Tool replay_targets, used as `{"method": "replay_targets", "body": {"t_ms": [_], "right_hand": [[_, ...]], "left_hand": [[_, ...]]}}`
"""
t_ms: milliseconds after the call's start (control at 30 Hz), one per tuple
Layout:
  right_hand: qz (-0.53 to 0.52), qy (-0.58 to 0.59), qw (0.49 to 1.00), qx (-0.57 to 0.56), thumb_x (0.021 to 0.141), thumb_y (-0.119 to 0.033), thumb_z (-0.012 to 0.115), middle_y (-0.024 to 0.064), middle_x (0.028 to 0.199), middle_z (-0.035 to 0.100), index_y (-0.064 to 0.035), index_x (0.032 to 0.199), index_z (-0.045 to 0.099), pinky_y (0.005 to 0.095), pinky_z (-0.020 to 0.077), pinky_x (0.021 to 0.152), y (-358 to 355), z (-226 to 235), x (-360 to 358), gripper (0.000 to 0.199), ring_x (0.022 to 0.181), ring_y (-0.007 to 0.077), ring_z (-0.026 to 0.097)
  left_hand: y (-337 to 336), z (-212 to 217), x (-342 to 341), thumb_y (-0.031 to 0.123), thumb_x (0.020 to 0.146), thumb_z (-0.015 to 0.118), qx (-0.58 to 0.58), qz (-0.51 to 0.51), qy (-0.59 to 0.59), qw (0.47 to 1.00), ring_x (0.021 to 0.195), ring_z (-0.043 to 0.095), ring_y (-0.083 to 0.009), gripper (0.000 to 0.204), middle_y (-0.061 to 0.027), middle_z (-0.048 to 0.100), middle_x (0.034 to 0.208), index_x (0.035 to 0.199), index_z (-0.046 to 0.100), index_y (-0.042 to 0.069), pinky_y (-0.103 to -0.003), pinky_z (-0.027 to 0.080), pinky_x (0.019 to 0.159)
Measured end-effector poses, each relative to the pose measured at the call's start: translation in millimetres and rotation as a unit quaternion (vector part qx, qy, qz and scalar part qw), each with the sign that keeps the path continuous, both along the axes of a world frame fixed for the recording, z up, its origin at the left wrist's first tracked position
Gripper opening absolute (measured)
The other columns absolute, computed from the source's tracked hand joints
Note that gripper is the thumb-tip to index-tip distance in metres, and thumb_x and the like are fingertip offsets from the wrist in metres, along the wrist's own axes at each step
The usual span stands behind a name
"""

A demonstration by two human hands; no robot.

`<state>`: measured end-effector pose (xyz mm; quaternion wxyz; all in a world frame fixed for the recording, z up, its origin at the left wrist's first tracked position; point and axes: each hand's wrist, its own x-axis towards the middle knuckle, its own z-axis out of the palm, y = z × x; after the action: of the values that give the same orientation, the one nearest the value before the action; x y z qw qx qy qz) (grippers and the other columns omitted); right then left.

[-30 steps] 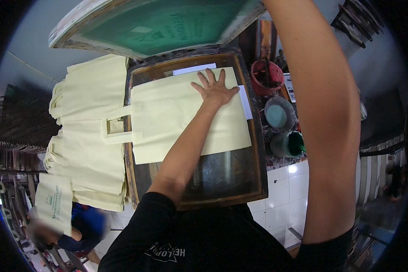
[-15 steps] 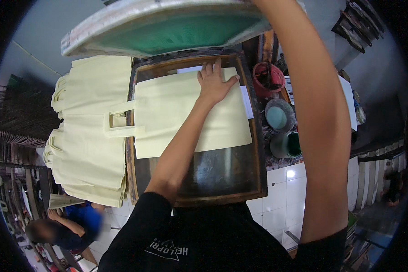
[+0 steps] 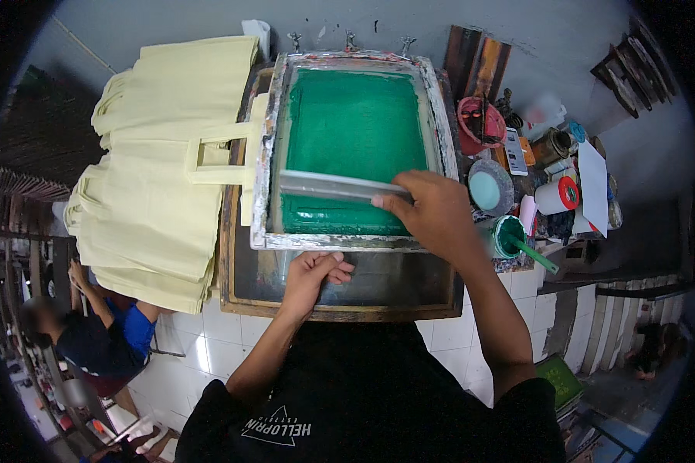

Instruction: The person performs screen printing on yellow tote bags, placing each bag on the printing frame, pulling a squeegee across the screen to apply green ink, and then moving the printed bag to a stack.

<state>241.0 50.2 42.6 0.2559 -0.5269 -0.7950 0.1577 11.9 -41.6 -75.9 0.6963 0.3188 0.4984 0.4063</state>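
Note:
A screen-printing frame (image 3: 332, 242) lies lowered over the wood-edged glass board (image 3: 243, 282). Green ink (image 3: 355, 116) covers its mesh. My right hand (image 3: 436, 210) grips the right end of a long pale squeegee (image 3: 336, 185), which lies crosswise on the inked mesh toward the near side. Just below the frame's near edge is my left hand (image 3: 313, 282), its fingers curled with nothing visible in them. A cream tote bag (image 3: 256, 127) is under the frame; only its left margin and handle (image 3: 195, 158) show.
Stacked cream tote bags (image 3: 158, 216) lie left of the board. On the right are a red bucket (image 3: 471, 139), a grey bowl (image 3: 506, 193), a green ink pot (image 3: 508, 245) with a green-handled tool (image 3: 537, 255), and several jars. Another person (image 3: 100, 332) sits at lower left.
The raised screen has come down over the tote bag. My left hand has left the bag for the near edge; my right arm has come down, with the squeegee now in that hand.

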Motion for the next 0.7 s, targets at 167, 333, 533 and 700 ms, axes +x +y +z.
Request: {"method": "replay_targets", "body": {"t_ms": [167,333,533,700], "right_hand": [[0.046,-0.071,0.995,-0.052,0.086,-0.036,0.077,0.0163,0.08,0.068,-0.0033,0.09,0.071,0.0459,0.0507,0.067,-3,-26,-9,0.034,0.076,0.0363,0.067],[0.055,-0.097,0.994,0.006,0.088,-0.043,0.074,0.0169,0.083,0.07,-0.0043,0.094,0.072,0.0496,0.0516,0.071,20,-47,-15,0.039,0.08,0.0393,0.068],[0.03,-0.166,0.986,0.018,0.087,-0.056,0.071,0.0226,0.095,0.073,-0.0058,0.112,0.074,0.0519,0.0529,0.081,149,-63,-14,0.057,0.091,0.042,0.069],[0.03,-0.15,0.985,-0.074,0.085,-0.051,0.075,0.0209,0.113,0.073,-0.0115,0.125,0.072,0.0491,0.0524,0.094,268,-53,-5,0.057,0.106,0.0388,0.069]], "left_hand": [[0,-15,-4,0.023,0.1,0.067,-0.029,-0.007,-0.016,0.999,0.068,0.07,-0.0171,0.027,-0.0149,0.075,0.09,0.101,0.069,-0.005,-0.028,0.055,0.064],[-3,-20,-2,0.019,0.099,0.067,-0.029,0.004,-0.018,0.999,0.067,0.07,-0.0186,0.026,-0.0152,0.073,0.085,0.102,0.067,-0.006,-0.029,0.055,0.063],[0,-14,-7,0.015,0.098,0.065,-0.038,-0.015,-0.013,0.999,0.063,0.069,-0.0212,0.024,-0.018,0.072,0.08,0.097,0.065,-0.008,-0.032,0.056,0.062],[7,-11,-19,0.018,0.099,0.058,-0.1,-0.049,-0.116,0.987,0.089,0.075,-0.0307,0.03,-0.0248,0.073,0.102,0.114,0.062,-0.007,-0.036,0.06,0.08]]}}
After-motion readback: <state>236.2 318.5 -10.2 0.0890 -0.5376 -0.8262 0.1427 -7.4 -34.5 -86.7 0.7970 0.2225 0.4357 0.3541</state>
